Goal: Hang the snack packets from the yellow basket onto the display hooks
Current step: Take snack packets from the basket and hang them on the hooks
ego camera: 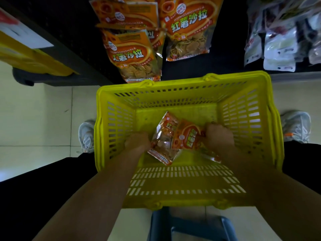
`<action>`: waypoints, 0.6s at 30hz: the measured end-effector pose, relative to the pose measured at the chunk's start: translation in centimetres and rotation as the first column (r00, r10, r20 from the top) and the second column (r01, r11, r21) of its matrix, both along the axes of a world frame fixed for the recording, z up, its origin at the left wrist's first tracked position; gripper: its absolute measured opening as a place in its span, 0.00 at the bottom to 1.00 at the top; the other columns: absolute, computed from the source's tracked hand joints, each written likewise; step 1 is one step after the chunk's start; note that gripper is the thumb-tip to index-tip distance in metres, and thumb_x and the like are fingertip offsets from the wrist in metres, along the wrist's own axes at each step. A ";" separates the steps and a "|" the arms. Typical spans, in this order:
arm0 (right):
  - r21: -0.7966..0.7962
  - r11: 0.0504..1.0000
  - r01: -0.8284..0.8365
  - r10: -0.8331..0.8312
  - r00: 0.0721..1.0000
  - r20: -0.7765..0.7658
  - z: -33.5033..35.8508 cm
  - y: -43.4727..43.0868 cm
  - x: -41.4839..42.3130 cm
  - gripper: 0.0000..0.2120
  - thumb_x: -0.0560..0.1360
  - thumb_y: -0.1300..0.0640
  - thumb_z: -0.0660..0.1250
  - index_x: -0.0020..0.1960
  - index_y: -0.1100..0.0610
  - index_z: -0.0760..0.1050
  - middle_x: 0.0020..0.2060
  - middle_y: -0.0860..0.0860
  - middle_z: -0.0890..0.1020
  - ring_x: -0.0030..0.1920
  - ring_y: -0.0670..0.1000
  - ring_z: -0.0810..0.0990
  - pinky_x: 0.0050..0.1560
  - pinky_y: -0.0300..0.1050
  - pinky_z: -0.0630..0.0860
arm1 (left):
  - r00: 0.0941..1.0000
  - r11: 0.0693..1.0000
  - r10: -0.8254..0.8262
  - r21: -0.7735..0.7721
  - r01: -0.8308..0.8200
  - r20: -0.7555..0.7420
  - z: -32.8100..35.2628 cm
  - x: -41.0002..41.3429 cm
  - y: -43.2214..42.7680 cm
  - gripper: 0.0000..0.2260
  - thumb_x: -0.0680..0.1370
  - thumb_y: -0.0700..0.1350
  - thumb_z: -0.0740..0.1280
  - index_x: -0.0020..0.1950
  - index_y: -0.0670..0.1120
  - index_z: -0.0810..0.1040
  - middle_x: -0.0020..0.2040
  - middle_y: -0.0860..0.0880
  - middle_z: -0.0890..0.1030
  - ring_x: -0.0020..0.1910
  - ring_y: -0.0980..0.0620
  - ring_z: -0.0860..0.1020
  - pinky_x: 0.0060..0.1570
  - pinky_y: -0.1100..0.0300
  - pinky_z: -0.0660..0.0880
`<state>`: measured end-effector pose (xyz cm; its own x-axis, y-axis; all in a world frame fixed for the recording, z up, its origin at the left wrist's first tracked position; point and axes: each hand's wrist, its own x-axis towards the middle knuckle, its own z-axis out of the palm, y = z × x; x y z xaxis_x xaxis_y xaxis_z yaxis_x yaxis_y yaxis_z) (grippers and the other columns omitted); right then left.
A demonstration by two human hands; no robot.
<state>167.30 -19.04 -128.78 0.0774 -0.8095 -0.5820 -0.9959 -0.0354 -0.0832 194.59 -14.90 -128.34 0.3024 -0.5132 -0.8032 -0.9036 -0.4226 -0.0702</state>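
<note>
While both arms reach down into the one yellow basket (250, 94) on the floor, two orange snack packets (165, 136) lie on its bottom, overlapping. The left hand (137, 142) has its grip closed on the left packet's edge; the right hand (219, 134) is closed on the second packet (188, 136). Above the basket, at least three matching hanging packets (186, 26) show on the dark display, with pale packets (279, 47) to the right. Two grey shoes (296, 126) flank the basket.
</note>
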 end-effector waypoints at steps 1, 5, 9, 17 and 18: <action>-0.003 0.997 0.076 -0.076 0.997 0.033 0.1 -0.2 -0.2 0.21 0.71 0.38 0.70 0.52 0.54 0.75 0.48 0.57 0.82 0.49 0.61 0.83 0.40 0.48 0.71 | 1.000 1.000 0.015 -0.008 -0.015 -0.019 0.0 -0.1 -0.1 0.24 0.75 0.58 0.70 0.66 0.47 0.76 0.66 0.42 0.78 0.65 0.40 0.76 0.58 0.48 0.74; -0.013 0.934 0.357 -0.354 0.931 0.084 0.8 -1.0 -0.6 0.24 0.68 0.38 0.73 0.57 0.52 0.75 0.45 0.56 0.83 0.47 0.61 0.84 0.40 0.49 0.76 | 0.976 0.952 0.037 -0.290 -0.100 -0.216 -0.2 -1.0 -2.0 0.23 0.76 0.55 0.71 0.68 0.48 0.72 0.66 0.42 0.76 0.64 0.39 0.76 0.56 0.48 0.74; 0.034 0.891 0.453 -0.454 0.882 0.130 0.7 -0.9 -0.8 0.24 0.68 0.39 0.74 0.57 0.51 0.76 0.47 0.55 0.83 0.49 0.61 0.84 0.43 0.49 0.77 | 0.948 0.909 -0.183 -0.411 0.062 -0.262 -0.4 -2.7 -4.8 0.30 0.74 0.47 0.73 0.73 0.59 0.67 0.72 0.47 0.68 0.68 0.41 0.68 0.62 0.46 0.71; 0.049 0.821 0.568 -0.562 0.792 0.237 0.4 -0.2 -1.7 0.21 0.71 0.44 0.71 0.59 0.53 0.71 0.51 0.60 0.81 0.54 0.66 0.81 0.48 0.55 0.76 | 0.955 0.919 -0.181 -0.387 0.078 -0.235 -2.2 -5.3 -6.1 0.26 0.77 0.44 0.70 0.73 0.59 0.69 0.70 0.45 0.67 0.67 0.42 0.69 0.62 0.44 0.72; 0.035 0.814 0.580 -0.569 0.784 0.247 0.5 0.0 -1.8 0.22 0.71 0.44 0.70 0.59 0.53 0.70 0.52 0.61 0.81 0.54 0.67 0.80 0.48 0.55 0.75 | 0.957 0.915 -0.183 -0.395 0.083 -0.224 -2.3 -5.5 -6.0 0.25 0.77 0.44 0.70 0.72 0.58 0.69 0.69 0.45 0.67 0.67 0.42 0.69 0.61 0.45 0.72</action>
<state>165.54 -19.03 -128.27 -0.2802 -0.7704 -0.5726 -0.7834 0.5283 -0.3274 189.14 -20.92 -130.60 0.0248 -0.8140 -0.5804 -0.9194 -0.2465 0.3064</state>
